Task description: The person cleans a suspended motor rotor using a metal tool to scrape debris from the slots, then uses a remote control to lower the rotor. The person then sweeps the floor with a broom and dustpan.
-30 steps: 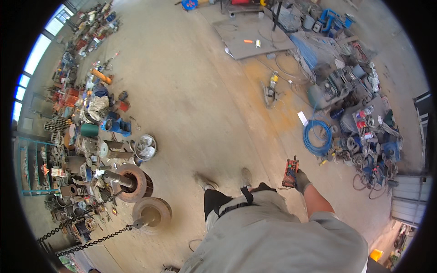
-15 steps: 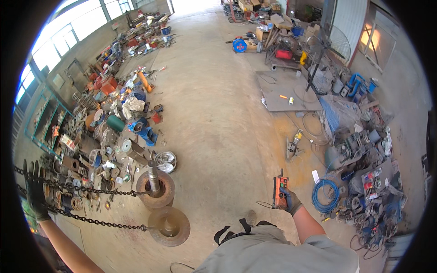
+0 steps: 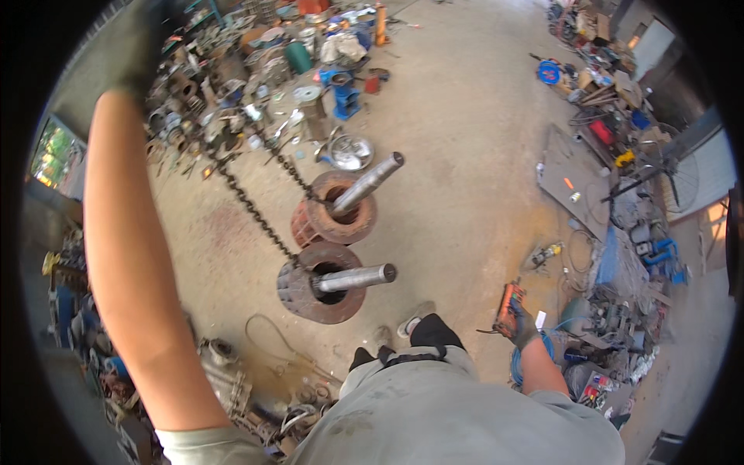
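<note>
My right hand [image 3: 525,325], in a dark glove, is closed around an orange handheld remote control [image 3: 508,305] with a short cord or strap at its lower end. My left hand [image 3: 128,54], also gloved, is raised at the upper left; its fingers are blurred and lost at the picture's dark rim. Two dark chains [image 3: 246,194] come from below that hand to two rusty, thick-walled metal cylinders. A bare steel shaft [image 3: 369,184] sticks out of the farther cylinder [image 3: 363,226], and another shaft [image 3: 356,279] out of the nearer cylinder [image 3: 306,302]. The chains' upper ends blur into the clutter.
Piled machine parts line the left, with a blue metal stand [image 3: 341,94] and a round metal basin [image 3: 351,152] near the cylinders. A cable [image 3: 271,329] loops on the floor by more parts. At right lie a metal plate [image 3: 573,174], a yellow power tool [image 3: 546,254] and blue hose [image 3: 518,366].
The view has turned left and tilted down. My left arm has swung up from beside the chains, where its fingers were spread. My right hand keeps hold of the remote control.
</note>
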`<state>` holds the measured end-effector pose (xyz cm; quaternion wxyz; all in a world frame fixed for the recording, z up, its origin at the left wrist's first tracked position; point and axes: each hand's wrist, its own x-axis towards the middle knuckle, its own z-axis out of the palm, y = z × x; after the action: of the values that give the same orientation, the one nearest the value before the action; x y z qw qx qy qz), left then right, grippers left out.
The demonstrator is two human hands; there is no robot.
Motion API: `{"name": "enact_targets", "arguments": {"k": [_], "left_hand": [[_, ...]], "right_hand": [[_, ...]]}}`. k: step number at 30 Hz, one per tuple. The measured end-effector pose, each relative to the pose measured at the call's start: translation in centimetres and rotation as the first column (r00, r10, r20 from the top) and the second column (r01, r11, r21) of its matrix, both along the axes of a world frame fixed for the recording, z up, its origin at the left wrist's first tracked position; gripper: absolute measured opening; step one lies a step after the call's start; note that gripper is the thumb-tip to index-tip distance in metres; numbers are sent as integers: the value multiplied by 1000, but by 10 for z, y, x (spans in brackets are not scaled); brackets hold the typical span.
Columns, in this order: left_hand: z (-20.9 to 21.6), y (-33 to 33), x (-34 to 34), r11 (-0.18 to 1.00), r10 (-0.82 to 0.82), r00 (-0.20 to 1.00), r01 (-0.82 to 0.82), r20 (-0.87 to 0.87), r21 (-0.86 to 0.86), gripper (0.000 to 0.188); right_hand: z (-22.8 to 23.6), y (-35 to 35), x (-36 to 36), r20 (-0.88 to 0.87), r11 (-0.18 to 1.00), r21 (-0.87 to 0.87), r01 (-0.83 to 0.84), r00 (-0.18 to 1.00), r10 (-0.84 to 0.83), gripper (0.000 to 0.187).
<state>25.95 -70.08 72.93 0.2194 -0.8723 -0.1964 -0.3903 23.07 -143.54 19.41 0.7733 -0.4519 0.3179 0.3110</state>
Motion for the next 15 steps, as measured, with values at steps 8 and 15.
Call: {"name": "enact_targets", "arguments": {"k": [8,15], "left_hand": [[-5,-8,17,201,-354,610,790,709,-579,32],[-9,-8,34,252,-435,645,757,628,-603,29]], "right_hand": [[29,-8,-94,179,972,235,-18,984,-25,44],[16,-26,-118,274,985,139,105,951,-140,42]]}}
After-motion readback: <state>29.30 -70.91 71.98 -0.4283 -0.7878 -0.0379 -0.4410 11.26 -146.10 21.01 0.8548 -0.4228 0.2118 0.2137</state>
